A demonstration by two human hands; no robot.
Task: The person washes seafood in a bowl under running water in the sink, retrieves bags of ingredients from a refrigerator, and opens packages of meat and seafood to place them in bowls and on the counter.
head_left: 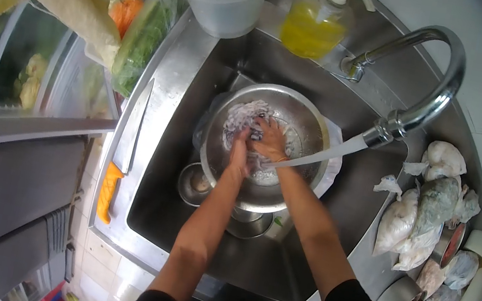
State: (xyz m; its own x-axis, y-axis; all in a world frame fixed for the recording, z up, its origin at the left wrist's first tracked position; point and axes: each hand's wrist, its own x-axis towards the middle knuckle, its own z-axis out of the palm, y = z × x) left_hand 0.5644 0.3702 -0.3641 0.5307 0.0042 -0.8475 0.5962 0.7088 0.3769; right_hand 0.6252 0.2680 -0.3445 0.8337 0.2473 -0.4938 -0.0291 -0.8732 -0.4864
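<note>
A round steel bowl [320, 132] stands in the sink and holds a heap of wet, pale purplish pieces [246, 113] that look like squid or octopus. My left hand [240, 153] is edge-on at the near side of the heap, its fingers closed against the pieces. Beside it, my right hand [271, 141] grips the same heap from the right, fingertips partly buried. Water [337, 153] streams from the curved faucet [445, 70] into the bowl near my right wrist. Some of the heap is hidden by my hands.
Around the bowl is the steel sink [152, 212], with a small metal bowl [193, 184] inside. An orange-handled knife [110, 192] lies on the left rim. At the back are a plastic tub [222, 2] and a yellow soap bottle [314, 28]. Bagged food [417, 214] lies right.
</note>
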